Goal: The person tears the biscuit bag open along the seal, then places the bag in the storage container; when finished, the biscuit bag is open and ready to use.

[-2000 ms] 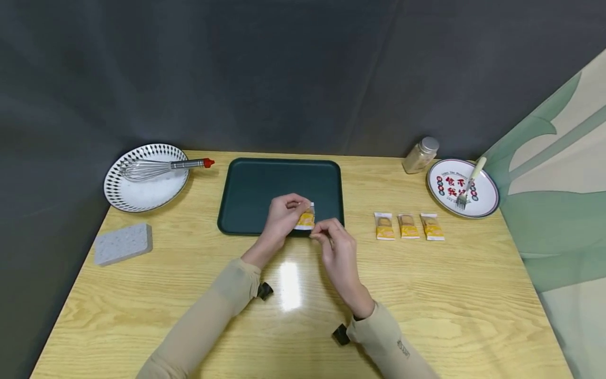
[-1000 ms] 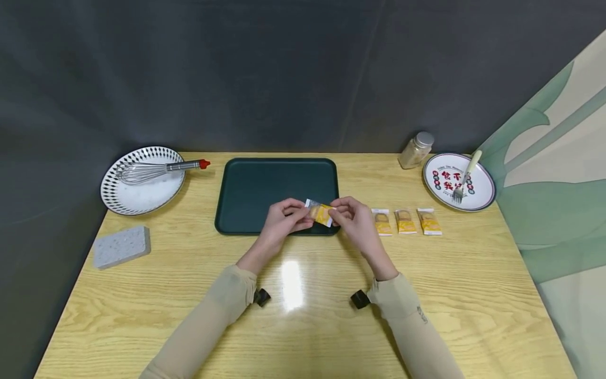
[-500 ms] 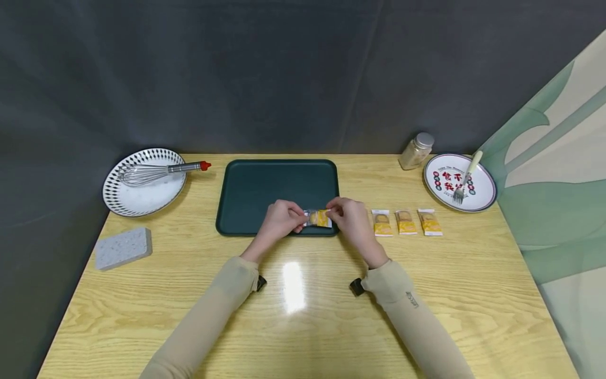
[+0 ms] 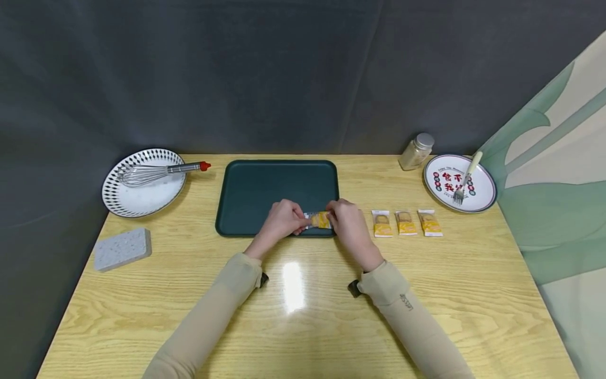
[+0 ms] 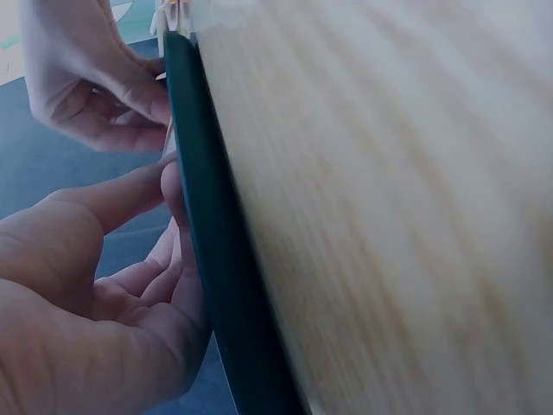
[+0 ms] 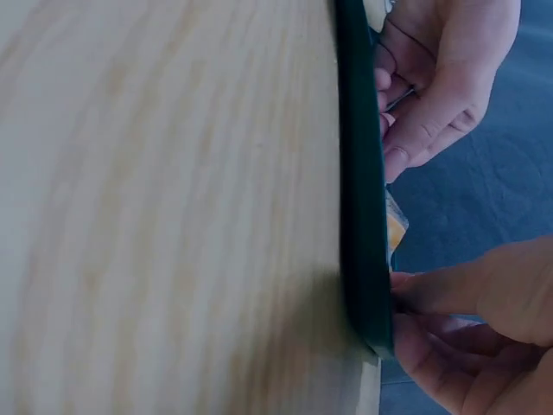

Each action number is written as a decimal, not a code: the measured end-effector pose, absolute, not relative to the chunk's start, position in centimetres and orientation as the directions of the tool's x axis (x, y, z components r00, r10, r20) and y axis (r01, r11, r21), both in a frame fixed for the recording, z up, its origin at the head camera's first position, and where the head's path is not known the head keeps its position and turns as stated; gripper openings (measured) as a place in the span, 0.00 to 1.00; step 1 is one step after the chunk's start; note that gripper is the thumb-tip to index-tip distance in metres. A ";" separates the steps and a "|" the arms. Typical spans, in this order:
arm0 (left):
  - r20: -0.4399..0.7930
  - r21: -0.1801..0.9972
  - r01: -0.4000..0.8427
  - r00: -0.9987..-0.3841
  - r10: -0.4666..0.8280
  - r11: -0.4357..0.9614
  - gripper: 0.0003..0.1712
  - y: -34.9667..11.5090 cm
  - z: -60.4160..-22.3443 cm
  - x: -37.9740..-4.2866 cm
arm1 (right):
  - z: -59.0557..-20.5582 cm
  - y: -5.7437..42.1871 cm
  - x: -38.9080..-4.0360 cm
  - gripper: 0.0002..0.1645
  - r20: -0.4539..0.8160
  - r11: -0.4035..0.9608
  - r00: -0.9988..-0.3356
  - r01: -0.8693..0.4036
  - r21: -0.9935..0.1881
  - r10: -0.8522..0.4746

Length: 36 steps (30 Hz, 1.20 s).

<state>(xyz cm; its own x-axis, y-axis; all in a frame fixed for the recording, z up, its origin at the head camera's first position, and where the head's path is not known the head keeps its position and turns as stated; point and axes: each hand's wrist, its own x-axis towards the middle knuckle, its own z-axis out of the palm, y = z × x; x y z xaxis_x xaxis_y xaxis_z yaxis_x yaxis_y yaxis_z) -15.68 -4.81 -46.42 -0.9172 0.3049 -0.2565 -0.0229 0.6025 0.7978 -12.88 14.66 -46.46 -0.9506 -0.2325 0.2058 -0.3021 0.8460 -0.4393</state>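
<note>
A small biscuit packet (image 4: 322,220), part clear and part yellow, lies sideways over the front right of the dark green tray (image 4: 274,184). Its left end is pinched between thumb and fingers of my left hand (image 4: 280,221). At the other end, my right hand (image 4: 352,227) pinches the wrapper near the tray's right corner. In the right wrist view, a bit of the yellow packet (image 6: 397,230) shows between the two hands, just above the tray rim (image 6: 365,190). The rim hides most of it in the left wrist view.
Three similar packets (image 4: 406,223) lie in a row right of the tray. Behind them are a lidded jar (image 4: 416,151) and a plate (image 4: 437,192) with a fork (image 4: 466,179). At left, a patterned plate (image 4: 142,202) bears a whisk (image 4: 161,171); a grey speckled block (image 4: 123,249) lies below.
Two seconds ago only my left hand held the packet, upright. My right hand has since gripped its right end, and the packet has turned sideways and come down lower over the tray.
</note>
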 end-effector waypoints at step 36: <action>-0.024 0.878 0.102 -0.967 0.255 0.468 0.22 -3.2 -44.2 -14.2 | -41.9 20.2 -10.6 0.14 0.183 0.696 -0.983 -0.144 -0.704 -0.018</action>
